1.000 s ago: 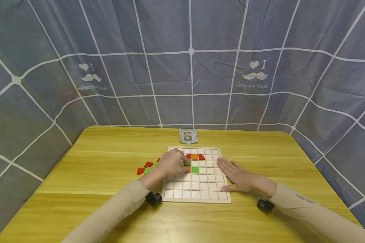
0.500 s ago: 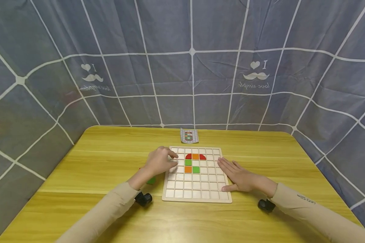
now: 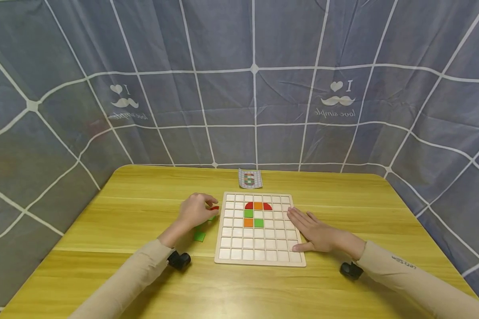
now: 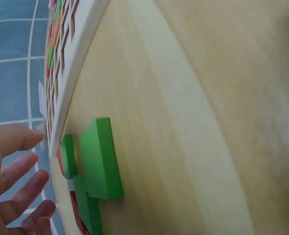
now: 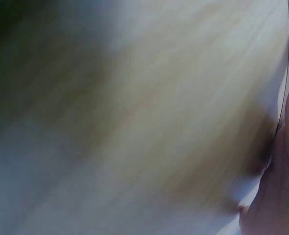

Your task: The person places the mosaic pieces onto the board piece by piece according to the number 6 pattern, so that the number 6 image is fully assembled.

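Observation:
My left hand [image 3: 195, 209] hovers over loose tiles left of the board, fingers spread and bent. Nothing sits between thumb and fingers in the left wrist view. Below it lie a red tile [image 3: 214, 208] and green tiles [image 3: 199, 236]; others are partly hidden by the hand. The wooden grid board [image 3: 239, 260] bears a top row of a red rounded tile [image 3: 249, 206], an orange tile [image 3: 257, 206] and another red one. Under these are a green tile [image 3: 249, 213], then an orange tile [image 3: 249, 223] beside a green one [image 3: 258, 223]. My right hand [image 3: 315, 231] rests flat on the board's right edge.
A small paper card [image 3: 250, 179] with a printed coloured pattern lies behind the board. The yellow wood-grain table [image 3: 143, 274] ends at a grey checked curtain [image 3: 223, 102]. The right wrist view is mostly blurred.
My left hand has moved left, off the board and over the loose tiles, uncovering the green and orange tiles on the grid. The right hand stays at the board's edge.

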A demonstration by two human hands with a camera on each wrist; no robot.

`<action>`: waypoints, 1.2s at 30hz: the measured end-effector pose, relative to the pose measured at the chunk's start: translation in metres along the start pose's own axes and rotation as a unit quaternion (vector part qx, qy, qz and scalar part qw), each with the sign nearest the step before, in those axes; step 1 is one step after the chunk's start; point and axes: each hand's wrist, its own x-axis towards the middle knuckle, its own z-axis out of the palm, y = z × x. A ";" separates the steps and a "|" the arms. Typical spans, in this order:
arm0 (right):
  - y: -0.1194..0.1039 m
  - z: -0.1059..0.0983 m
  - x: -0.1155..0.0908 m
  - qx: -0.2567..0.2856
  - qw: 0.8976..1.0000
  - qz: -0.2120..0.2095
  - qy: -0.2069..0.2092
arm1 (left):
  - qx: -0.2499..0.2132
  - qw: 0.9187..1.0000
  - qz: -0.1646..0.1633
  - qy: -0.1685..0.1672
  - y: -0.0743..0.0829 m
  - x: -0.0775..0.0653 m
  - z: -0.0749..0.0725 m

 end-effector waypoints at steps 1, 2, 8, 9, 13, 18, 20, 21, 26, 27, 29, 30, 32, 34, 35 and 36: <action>0.000 0.000 0.000 0.002 1.000 0.003 -0.003 | 0.000 1.000 -0.006 -0.003 -0.001 0.000 0.000; 0.000 0.000 0.000 0.004 1.000 0.004 -0.004 | 0.000 1.000 -0.012 -0.005 -0.002 0.001 0.001; -0.001 -0.001 0.000 0.017 1.000 -0.001 -0.004 | 0.013 0.998 -0.048 -0.023 -0.005 0.003 0.005; 0.000 0.000 0.000 0.019 1.000 -0.004 0.000 | 0.015 0.998 -0.052 -0.026 -0.005 0.003 0.005; 0.003 0.004 -0.001 0.024 0.999 -0.016 0.018 | 0.015 0.997 -0.062 -0.031 -0.006 0.004 0.006; 0.006 0.008 0.000 0.028 0.998 -0.033 0.040 | 0.016 0.997 -0.067 -0.034 -0.008 0.006 0.007; 0.006 0.008 0.000 0.030 0.998 -0.037 0.045 | 0.017 0.997 -0.067 -0.036 -0.008 0.006 0.006; 0.006 0.008 0.001 0.029 0.998 -0.038 0.046 | 0.017 0.997 -0.066 -0.037 -0.008 0.006 0.006; 0.007 0.007 0.001 0.026 0.999 -0.021 0.030 | 0.012 0.997 -0.056 -0.046 -0.008 0.007 0.006; 0.007 0.006 0.001 0.028 0.999 -0.019 0.027 | 0.010 0.997 -0.054 -0.048 -0.008 0.007 0.006; 0.007 0.007 0.001 0.024 1.000 -0.009 0.018 | 0.006 0.998 -0.047 -0.050 -0.008 0.007 0.006; 0.007 0.007 0.001 0.028 0.999 -0.012 0.020 | 0.003 0.998 -0.044 -0.051 -0.008 0.007 0.006; 0.008 0.008 0.002 0.025 0.999 -0.010 0.018 | -0.002 0.998 -0.039 -0.052 -0.009 0.007 0.005; 0.009 0.008 0.001 0.025 0.999 -0.015 0.023 | -0.006 0.998 -0.036 -0.054 -0.009 0.007 0.005; 0.009 0.009 0.001 0.024 0.999 -0.016 0.025 | -0.007 0.998 -0.036 -0.054 -0.010 0.007 0.005; 0.008 0.008 0.001 0.027 0.999 -0.021 0.030 | -0.007 0.998 -0.035 -0.054 -0.011 0.006 0.004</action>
